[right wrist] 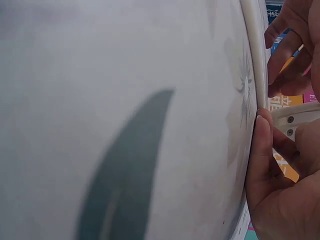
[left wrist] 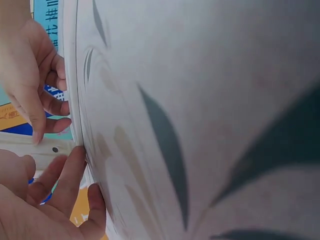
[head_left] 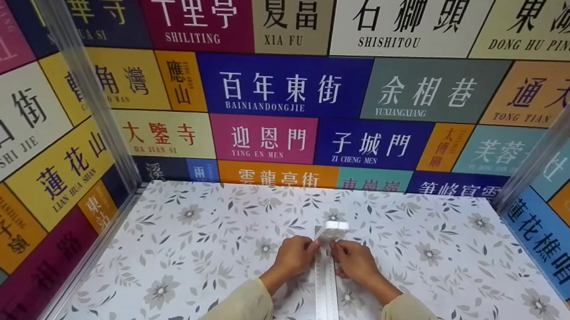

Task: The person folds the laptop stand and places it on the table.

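A long white measuring ruler (head_left: 327,301) with fine scale marks lies on the patterned tabletop, pointing away from me. At its far end stands a raised white end piece (head_left: 336,225); the right wrist view shows two screw heads on this upright part (right wrist: 305,116). My left hand (head_left: 295,254) holds the ruler's left edge near that end, fingers bent. On the other side my right hand (head_left: 358,261) pinches the right edge between thumb and finger. The left wrist view shows the left fingertips against the strip's thin side (left wrist: 74,100). Part of the far end is hidden by fingers.
The white table (head_left: 184,272) carries a grey flower and leaf print. Panels with colourful place-name signs (head_left: 289,86) rise behind it and at both sides. Clear corner posts (head_left: 96,84) stand at the back left and back right.
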Motion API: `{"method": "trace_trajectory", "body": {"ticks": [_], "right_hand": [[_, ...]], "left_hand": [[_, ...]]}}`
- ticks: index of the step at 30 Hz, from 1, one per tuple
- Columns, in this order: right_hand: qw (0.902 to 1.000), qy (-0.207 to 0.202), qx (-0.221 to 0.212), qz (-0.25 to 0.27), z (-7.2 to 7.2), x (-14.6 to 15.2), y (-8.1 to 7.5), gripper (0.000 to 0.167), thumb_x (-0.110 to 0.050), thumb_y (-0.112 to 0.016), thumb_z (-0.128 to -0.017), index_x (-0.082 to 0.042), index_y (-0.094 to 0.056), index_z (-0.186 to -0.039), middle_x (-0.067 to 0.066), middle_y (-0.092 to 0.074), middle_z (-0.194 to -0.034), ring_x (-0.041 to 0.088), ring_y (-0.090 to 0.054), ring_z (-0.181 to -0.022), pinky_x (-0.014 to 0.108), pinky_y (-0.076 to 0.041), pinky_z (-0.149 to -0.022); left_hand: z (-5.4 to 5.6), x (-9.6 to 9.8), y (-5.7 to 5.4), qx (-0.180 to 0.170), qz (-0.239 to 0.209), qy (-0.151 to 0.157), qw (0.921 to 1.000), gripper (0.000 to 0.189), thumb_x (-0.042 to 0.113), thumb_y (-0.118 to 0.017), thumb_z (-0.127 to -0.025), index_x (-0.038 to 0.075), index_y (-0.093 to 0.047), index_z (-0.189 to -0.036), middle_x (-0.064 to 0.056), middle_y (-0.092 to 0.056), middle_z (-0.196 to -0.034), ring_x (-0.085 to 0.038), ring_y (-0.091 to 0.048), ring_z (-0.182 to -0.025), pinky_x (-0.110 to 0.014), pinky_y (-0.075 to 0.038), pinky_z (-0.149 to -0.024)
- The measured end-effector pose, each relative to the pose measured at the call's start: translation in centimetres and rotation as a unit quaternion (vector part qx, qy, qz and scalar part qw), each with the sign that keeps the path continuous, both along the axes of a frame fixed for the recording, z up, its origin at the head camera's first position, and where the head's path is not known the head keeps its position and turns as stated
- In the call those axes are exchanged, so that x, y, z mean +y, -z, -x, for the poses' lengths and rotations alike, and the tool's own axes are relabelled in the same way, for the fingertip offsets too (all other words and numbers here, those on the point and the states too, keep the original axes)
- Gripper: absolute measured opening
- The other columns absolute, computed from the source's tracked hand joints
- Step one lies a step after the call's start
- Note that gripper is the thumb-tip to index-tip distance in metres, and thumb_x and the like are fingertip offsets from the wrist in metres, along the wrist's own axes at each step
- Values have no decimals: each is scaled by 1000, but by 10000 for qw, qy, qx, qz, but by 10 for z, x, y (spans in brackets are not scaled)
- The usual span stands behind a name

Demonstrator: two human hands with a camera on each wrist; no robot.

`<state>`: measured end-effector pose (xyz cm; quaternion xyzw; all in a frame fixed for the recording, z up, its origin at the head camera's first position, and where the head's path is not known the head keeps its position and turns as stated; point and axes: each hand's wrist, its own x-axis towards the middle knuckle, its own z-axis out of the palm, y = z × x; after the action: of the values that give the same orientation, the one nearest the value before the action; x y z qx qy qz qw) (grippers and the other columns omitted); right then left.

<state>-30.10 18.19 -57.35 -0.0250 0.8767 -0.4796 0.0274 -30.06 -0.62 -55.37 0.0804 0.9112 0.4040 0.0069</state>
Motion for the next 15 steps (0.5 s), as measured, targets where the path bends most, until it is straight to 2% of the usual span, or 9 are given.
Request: {"method": "trace_trajectory", "body": {"ticks": [3,6,8,9,10,11,12,13,15], "right_hand": [[9996,37,-255,123,0,0,-3,38,-35,-56,-106,-9,-66,-81,5,-63,-73,16,-65,-52,29,-55,-48],[9957,127,-741,541,0,2,-9,28,-25,-57,-106,-4,-66,-90,9,-67,-79,18,-68,-55,32,-58,-52],[9877,266,-1161,1012,0,5,-16,22,-19,-55,-106,1,-64,-101,13,-69,-83,19,-70,-58,34,-60,-55],[9808,365,-1401,1304,0,6,-21,24,-18,-53,-106,4,-62,-109,15,-70,-85,20,-71,-61,34,-61,-58],[9713,442,-1648,1656,-1,8,-26,29,-20,-50,-107,6,-58,-117,17,-71,-88,21,-72,-64,35,-62,-60],[9599,532,-1864,2027,-1,10,-32,36,-24,-48,-108,7,-53,-125,20,-72,-93,22,-73,-68,35,-62,-63],[9481,595,-2051,2355,-1,12,-38,45,-29,-46,-109,8,-47,-134,23,-71,-97,23,-73,-72,34,-62,-66],[9357,653,-2202,2679,-1,14,-45,54,-35,-45,-109,8,-41,-141,24,-71,-103,24,-74,-76,34,-63,-68],[9121,711,-2471,3192,-1,17,-57,70,-47,-46,-107,6,-31,-150,27,-67,-114,25,-74,-85,31,-63,-72]], "left_hand": [[-1,0,-3,-178,-105,55,9998,36,35,-59,-104,11,-77,-83,8,-60,-64,-10,-51,-58,-25,-41,-54],[-2,0,-10,-240,-403,68,9989,33,29,-61,-103,8,-75,-82,4,-62,-66,-11,-53,-58,-25,-42,-53],[-2,0,-17,-415,-923,-14,9949,29,23,-60,-102,4,-73,-84,-1,-68,-72,-13,-62,-61,-24,-46,-54],[-3,1,-20,-640,-1302,-58,9894,29,22,-59,-103,2,-72,-87,-4,-71,-76,-14,-66,-63,-24,-50,-56],[-3,1,-24,-904,-1762,-91,9802,30,22,-56,-104,-1,-72,-91,-9,-74,-82,-17,-70,-66,-24,-53,-57],[-3,1,-28,-1290,-2309,-151,9643,32,23,-53,-106,-3,-70,-98,-15,-76,-87,-20,-74,-70,-26,-57,-60],[-3,1,-31,-1647,-2854,-200,9439,36,25,-51,-107,-7,-66,-106,-19,-77,-93,-23,-77,-74,-28,-60,-64],[-2,1,-33,-2057,-3408,-261,9170,42,29,-48,-108,-10,-61,-115,-23,-76,-100,-26,-78,-79,-30,-62,-68],[-2,0,-38,-2787,-4292,-415,8581,54,35,-48,-108,-14,-48,-133,-28,-74,-108,-30,-78,-85,-34,-63,-72]]}}
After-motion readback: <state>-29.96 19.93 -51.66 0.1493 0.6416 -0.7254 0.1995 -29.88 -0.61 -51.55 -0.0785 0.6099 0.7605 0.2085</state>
